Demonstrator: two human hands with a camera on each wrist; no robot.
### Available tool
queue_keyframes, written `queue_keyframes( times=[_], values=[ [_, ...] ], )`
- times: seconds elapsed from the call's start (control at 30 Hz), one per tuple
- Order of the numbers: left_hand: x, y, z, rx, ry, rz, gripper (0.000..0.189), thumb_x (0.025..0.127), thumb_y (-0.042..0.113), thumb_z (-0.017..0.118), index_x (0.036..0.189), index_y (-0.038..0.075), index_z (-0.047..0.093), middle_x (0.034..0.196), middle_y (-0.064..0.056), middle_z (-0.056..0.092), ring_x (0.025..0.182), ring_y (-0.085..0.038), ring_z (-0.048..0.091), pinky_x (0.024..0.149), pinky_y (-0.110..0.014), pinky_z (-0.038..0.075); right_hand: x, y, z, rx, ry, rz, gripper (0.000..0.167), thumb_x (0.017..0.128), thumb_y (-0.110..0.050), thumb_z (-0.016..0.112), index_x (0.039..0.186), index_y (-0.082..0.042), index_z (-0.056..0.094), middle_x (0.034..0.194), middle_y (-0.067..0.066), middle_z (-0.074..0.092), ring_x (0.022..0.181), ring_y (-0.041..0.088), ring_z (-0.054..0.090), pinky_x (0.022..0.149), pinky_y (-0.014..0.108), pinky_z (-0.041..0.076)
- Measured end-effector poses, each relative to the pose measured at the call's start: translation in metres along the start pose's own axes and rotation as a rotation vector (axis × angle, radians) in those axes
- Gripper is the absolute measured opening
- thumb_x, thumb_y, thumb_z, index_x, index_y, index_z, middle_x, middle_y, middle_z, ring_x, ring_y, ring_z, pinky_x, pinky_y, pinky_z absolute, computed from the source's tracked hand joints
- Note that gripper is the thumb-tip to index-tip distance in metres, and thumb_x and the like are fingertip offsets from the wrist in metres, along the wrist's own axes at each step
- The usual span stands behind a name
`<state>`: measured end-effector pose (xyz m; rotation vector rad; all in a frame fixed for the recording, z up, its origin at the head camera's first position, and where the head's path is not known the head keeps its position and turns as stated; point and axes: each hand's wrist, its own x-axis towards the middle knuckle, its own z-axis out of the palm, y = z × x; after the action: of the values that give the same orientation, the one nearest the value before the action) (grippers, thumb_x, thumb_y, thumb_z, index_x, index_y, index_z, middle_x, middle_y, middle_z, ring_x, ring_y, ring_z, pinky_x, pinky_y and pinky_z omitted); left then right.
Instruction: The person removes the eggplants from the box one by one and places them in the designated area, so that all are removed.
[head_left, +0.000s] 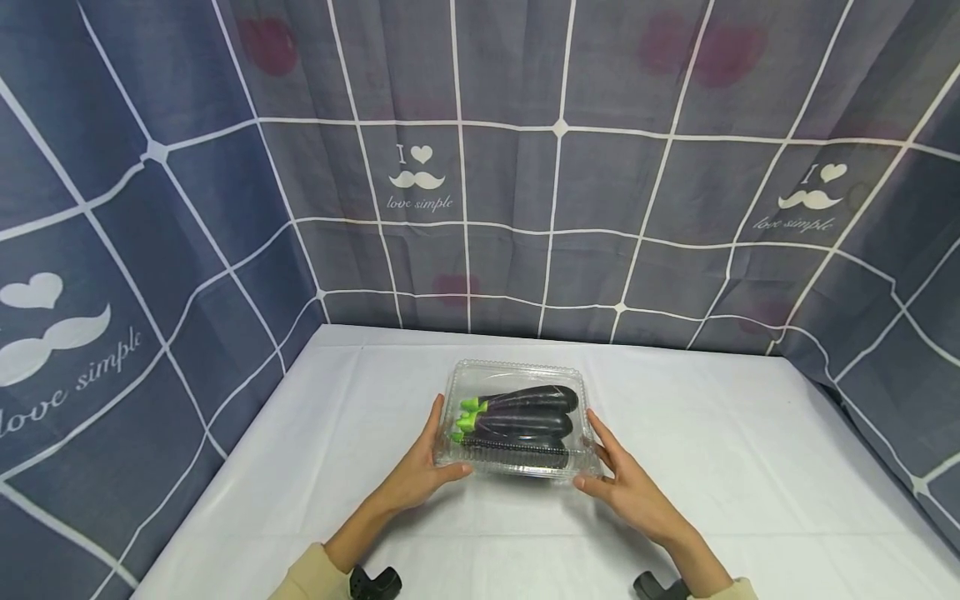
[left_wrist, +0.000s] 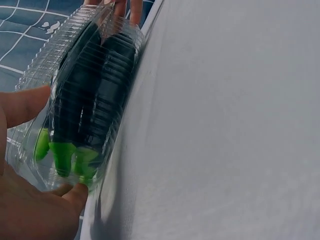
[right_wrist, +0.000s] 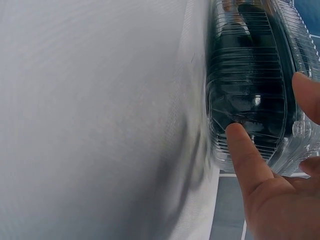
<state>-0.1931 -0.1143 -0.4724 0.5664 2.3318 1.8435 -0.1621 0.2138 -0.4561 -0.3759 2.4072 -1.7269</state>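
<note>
A clear plastic clamshell box (head_left: 517, 375) sits near the middle of the white table, its lid down. Inside lie dark purple eggplants (head_left: 525, 422) side by side, green stem ends toward the left. My left hand (head_left: 420, 471) holds the box's left side, thumb at the near corner and fingers along the side wall. On the opposite side, my right hand (head_left: 622, 483) holds it the same way. The left wrist view shows the green stems (left_wrist: 62, 157) close to the left fingers. In the right wrist view, a fingertip of the right hand (right_wrist: 272, 200) presses the ribbed wall.
A white cloth covers the table (head_left: 360, 433). Dark blue-grey curtains (head_left: 510, 183) with white grid lines hang behind it and along both sides. Black wrist devices (head_left: 375, 583) show at the bottom edge beside beige sleeves (head_left: 311, 575).
</note>
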Motion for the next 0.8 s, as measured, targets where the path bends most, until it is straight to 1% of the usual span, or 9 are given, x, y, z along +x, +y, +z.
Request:
queue_keyframes(
  times=[0.1, 0.2, 0.4, 0.5, 0.63, 0.7, 0.8],
  values=[
    [-0.0006, -0.0009, 0.0014, -0.001, 0.008, 0.009, 0.111, 0.087, 0.009, 0.074, 0.156, 0.010, -0.013, 0.163, -0.014, -0.013, 0.148, -0.034, -0.005, 0.114, -0.059, 0.004, 0.0001, 0.0004, 0.0003, 0.006, -0.006, 0.003, 0.093, 0.091, -0.012, 0.071, 0.160, -0.023, 0.010, 0.164, 0.008, 0.000, 0.145, 0.043, 0.017, 0.106, 0.063, 0.029],
    [-0.0008, -0.0021, 0.0023, 0.003, 0.013, 0.022, 0.108, 0.089, 0.007, 0.071, 0.156, 0.009, -0.013, 0.162, -0.016, -0.013, 0.147, -0.036, -0.006, 0.113, -0.061, 0.002, 0.0000, 0.0000, 0.0002, 0.013, -0.009, -0.001, 0.092, 0.091, -0.011, 0.070, 0.160, -0.022, 0.010, 0.164, 0.008, 0.000, 0.144, 0.044, 0.016, 0.106, 0.062, 0.030],
    [-0.0002, -0.0015, 0.0028, 0.006, 0.002, 0.017, 0.103, 0.092, 0.008, 0.066, 0.155, 0.007, -0.015, 0.162, -0.017, -0.016, 0.147, -0.034, -0.011, 0.114, -0.058, -0.002, 0.0001, -0.0009, 0.0000, 0.014, -0.008, -0.026, 0.091, 0.090, -0.006, 0.070, 0.160, -0.019, 0.012, 0.164, 0.010, 0.002, 0.144, 0.045, 0.017, 0.106, 0.062, 0.031],
    [-0.0007, 0.0002, 0.0025, -0.007, -0.004, 0.007, 0.099, 0.094, 0.007, 0.062, 0.155, 0.006, -0.015, 0.162, -0.016, -0.017, 0.147, -0.032, -0.014, 0.115, -0.056, -0.003, 0.0005, -0.0001, 0.0006, 0.006, -0.011, -0.031, 0.091, 0.091, -0.007, 0.069, 0.160, -0.018, 0.011, 0.164, 0.011, 0.002, 0.144, 0.046, 0.017, 0.106, 0.062, 0.030],
    [-0.0022, 0.0022, 0.0023, -0.032, -0.009, -0.004, 0.094, 0.096, 0.004, 0.057, 0.154, 0.006, -0.017, 0.162, -0.015, -0.017, 0.147, -0.035, -0.012, 0.115, -0.055, -0.001, 0.0011, 0.0008, 0.0005, 0.009, -0.012, -0.037, 0.091, 0.091, -0.009, 0.070, 0.160, -0.019, 0.011, 0.164, 0.010, 0.002, 0.144, 0.045, 0.017, 0.106, 0.061, 0.031],
    [-0.0026, 0.0026, 0.0024, -0.044, -0.014, -0.004, 0.093, 0.097, 0.004, 0.056, 0.154, 0.005, -0.018, 0.162, -0.015, -0.017, 0.146, -0.038, -0.009, 0.115, -0.057, 0.000, 0.0012, 0.0013, -0.0001, 0.017, -0.008, -0.042, 0.091, 0.091, -0.011, 0.070, 0.160, -0.020, 0.011, 0.164, 0.009, 0.002, 0.144, 0.045, 0.017, 0.106, 0.061, 0.031],
    [-0.0028, 0.0034, 0.0028, -0.075, -0.026, -0.005, 0.091, 0.098, 0.003, 0.054, 0.153, 0.004, -0.019, 0.162, -0.015, -0.018, 0.146, -0.040, -0.008, 0.115, -0.057, 0.000, 0.0008, 0.0024, -0.0009, 0.025, -0.008, -0.047, 0.091, 0.091, -0.012, 0.070, 0.160, -0.021, 0.011, 0.164, 0.009, 0.002, 0.144, 0.045, 0.017, 0.106, 0.062, 0.030]
  ],
)
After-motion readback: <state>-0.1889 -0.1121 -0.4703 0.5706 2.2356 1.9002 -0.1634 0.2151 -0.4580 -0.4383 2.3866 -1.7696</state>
